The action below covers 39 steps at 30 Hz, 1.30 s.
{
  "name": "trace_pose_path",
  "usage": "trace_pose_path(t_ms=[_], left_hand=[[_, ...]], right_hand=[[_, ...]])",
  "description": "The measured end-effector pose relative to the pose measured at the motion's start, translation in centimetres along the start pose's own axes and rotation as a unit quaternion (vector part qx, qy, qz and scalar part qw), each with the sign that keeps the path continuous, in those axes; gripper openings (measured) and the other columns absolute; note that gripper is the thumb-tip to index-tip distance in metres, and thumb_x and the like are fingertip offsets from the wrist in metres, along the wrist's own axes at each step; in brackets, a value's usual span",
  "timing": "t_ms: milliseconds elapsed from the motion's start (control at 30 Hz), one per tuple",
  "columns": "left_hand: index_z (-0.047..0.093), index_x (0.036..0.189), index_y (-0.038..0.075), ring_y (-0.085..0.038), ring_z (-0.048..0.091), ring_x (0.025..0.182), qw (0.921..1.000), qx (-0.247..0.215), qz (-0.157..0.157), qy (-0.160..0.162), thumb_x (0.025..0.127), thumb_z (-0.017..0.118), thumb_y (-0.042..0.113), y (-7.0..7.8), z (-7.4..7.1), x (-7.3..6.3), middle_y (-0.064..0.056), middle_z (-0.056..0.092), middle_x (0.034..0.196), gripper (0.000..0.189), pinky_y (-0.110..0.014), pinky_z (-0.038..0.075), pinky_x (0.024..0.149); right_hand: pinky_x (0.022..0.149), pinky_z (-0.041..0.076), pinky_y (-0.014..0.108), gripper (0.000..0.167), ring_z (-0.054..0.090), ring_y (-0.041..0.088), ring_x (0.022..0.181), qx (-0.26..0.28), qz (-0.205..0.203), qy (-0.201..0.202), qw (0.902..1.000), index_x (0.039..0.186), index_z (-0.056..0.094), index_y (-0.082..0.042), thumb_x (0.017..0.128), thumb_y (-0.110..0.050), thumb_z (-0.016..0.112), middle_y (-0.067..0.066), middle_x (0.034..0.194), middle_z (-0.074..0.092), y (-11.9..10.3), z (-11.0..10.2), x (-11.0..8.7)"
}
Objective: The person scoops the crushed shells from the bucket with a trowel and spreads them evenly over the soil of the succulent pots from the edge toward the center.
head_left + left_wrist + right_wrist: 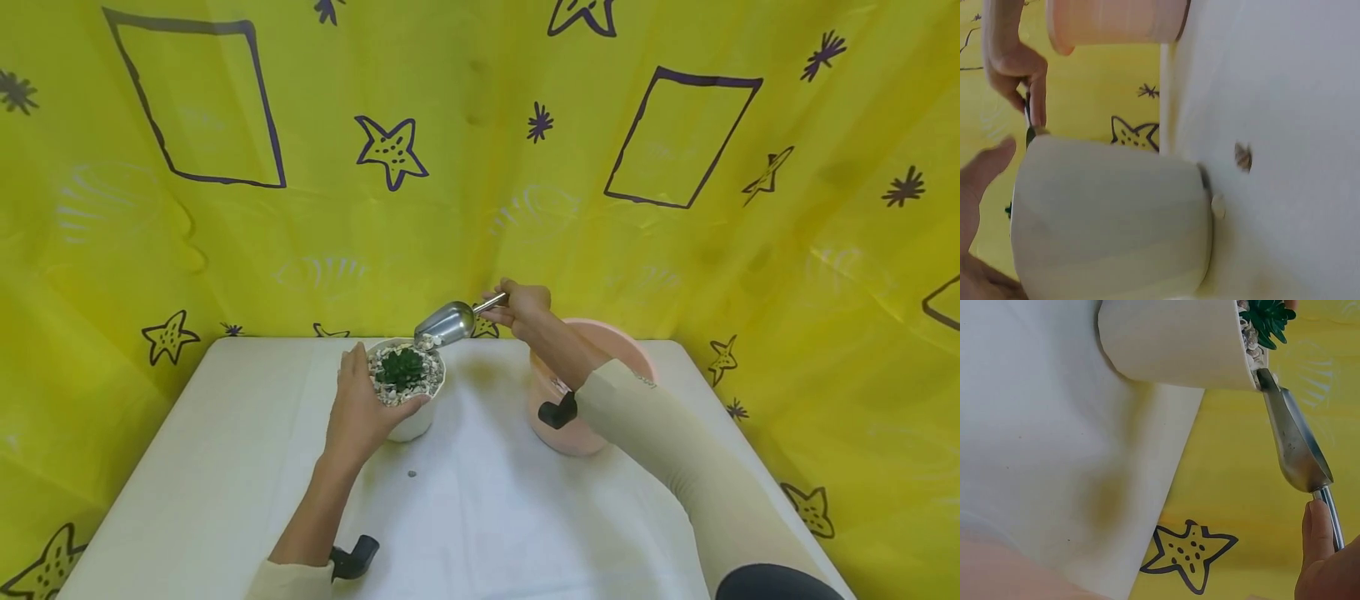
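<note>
A white flower pot [411, 427] holds a dark green succulent [401, 369] amid pale pebbles [429, 385]. My left hand [365, 408] holds the pot near its rim, fingers along the left side and thumb across the front. The handle of a metal scoop [450, 323] is gripped by my right hand [525, 307]. The scoop tilts down to the left, and its mouth meets the far right part of the rim, with a few pebbles at its lip. In the right wrist view the scoop [1297, 447] touches the pot's edge [1249, 369].
Beneath my right forearm stands a pink bucket [566, 429], partly hidden by it. One small stone [412, 474] lies on the white tabletop [480, 533] in front of the pot. A pale pebble [1218, 206] sits by the pot's base. Yellow patterned cloth [465, 225] hangs behind the table.
</note>
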<state>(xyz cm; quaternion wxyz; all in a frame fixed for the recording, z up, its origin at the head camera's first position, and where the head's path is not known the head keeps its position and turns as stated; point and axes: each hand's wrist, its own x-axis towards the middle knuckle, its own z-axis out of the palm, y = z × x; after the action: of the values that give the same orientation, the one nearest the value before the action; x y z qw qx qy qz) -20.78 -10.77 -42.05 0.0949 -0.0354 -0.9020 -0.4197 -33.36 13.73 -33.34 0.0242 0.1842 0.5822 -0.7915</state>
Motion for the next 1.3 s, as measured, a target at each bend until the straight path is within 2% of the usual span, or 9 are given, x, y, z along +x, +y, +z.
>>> trace_pose_path(t_ms=[133,267,467,700,867,967,1133,1300], left_hand=[[0.01,0.163,-0.012,-0.051,0.009,0.156,0.998,-0.008,-0.032,0.055,0.076,0.096,0.04,0.8,1.2,-0.6,-0.034,0.011,0.169,0.133,-0.065,0.028,0.119],[0.008,0.163,-0.012,-0.052,0.011,0.156,0.9956,-0.002,-0.051,0.078,0.072,0.098,0.043,1.1,2.0,-0.8,-0.035,0.012,0.167,0.139,-0.064,0.031,0.118],[0.008,0.162,-0.012,-0.053,0.023,0.151,0.995,0.009,-0.062,0.078,0.071,0.099,0.04,1.2,2.4,-0.9,-0.038,0.016,0.164,0.139,-0.062,0.037,0.116],[0.012,0.161,-0.013,-0.056,0.029,0.148,0.996,0.011,-0.043,0.077,0.072,0.099,0.036,1.0,2.1,-0.9,-0.039,0.019,0.162,0.134,-0.064,0.039,0.113],[0.012,0.161,-0.013,-0.057,0.027,0.149,0.997,0.01,-0.035,0.068,0.073,0.098,0.035,0.6,2.0,-0.8,-0.04,0.019,0.163,0.133,-0.065,0.037,0.114],[0.01,0.162,-0.013,-0.057,0.026,0.149,0.9974,0.01,-0.036,0.061,0.073,0.098,0.036,0.5,1.9,-0.8,-0.04,0.019,0.163,0.134,-0.065,0.036,0.115],[0.01,0.161,-0.014,-0.057,0.025,0.149,0.9976,0.008,-0.033,0.06,0.073,0.098,0.036,0.3,1.8,-0.7,-0.04,0.018,0.163,0.134,-0.065,0.035,0.115],[0.01,0.161,-0.014,-0.058,0.024,0.15,0.9978,0.007,-0.029,0.059,0.073,0.098,0.037,0.2,1.8,-0.6,-0.04,0.018,0.163,0.134,-0.066,0.035,0.115]], right_hand=[[0.071,0.064,0.035,0.022,0.065,0.044,0.118,0.006,-0.002,-0.004,1.0,0.103,0.061,0.005,0.111,-0.015,0.055,0.032,0.13,0.066,0.0,0.0,0.0],[0.071,0.063,0.035,0.022,0.063,0.045,0.121,0.009,-0.006,-0.006,0.9999,0.101,0.061,0.005,0.111,-0.014,0.055,0.032,0.131,0.066,0.1,0.0,0.0],[0.07,0.064,0.033,0.022,0.068,0.042,0.112,0.001,-0.01,-0.002,0.9999,0.104,0.062,0.005,0.111,-0.015,0.055,0.031,0.129,0.067,0.0,0.1,-0.1],[0.071,0.064,0.033,0.023,0.078,0.031,0.085,-0.006,-0.019,-0.004,0.9998,0.106,0.064,0.006,0.111,-0.016,0.057,0.03,0.126,0.069,-0.4,0.5,-0.3],[0.072,0.063,0.034,0.025,0.077,0.033,0.088,-0.003,-0.019,-0.008,0.9998,0.112,0.064,0.008,0.111,-0.016,0.056,0.03,0.126,0.069,-0.2,0.8,-0.4],[0.073,0.063,0.034,0.024,0.077,0.034,0.09,-0.003,-0.022,-0.014,0.9997,0.109,0.063,0.007,0.111,-0.015,0.056,0.03,0.127,0.069,-0.1,0.9,-0.4],[0.071,0.063,0.033,0.023,0.078,0.028,0.077,0.0,-0.025,-0.017,0.9996,0.102,0.063,0.004,0.111,-0.016,0.056,0.03,0.128,0.068,0.1,1.1,-0.5],[0.072,0.063,0.034,0.025,0.078,0.025,0.071,0.005,-0.027,-0.029,0.9992,0.108,0.063,0.008,0.111,-0.016,0.056,0.031,0.127,0.068,0.1,1.2,-0.6]])
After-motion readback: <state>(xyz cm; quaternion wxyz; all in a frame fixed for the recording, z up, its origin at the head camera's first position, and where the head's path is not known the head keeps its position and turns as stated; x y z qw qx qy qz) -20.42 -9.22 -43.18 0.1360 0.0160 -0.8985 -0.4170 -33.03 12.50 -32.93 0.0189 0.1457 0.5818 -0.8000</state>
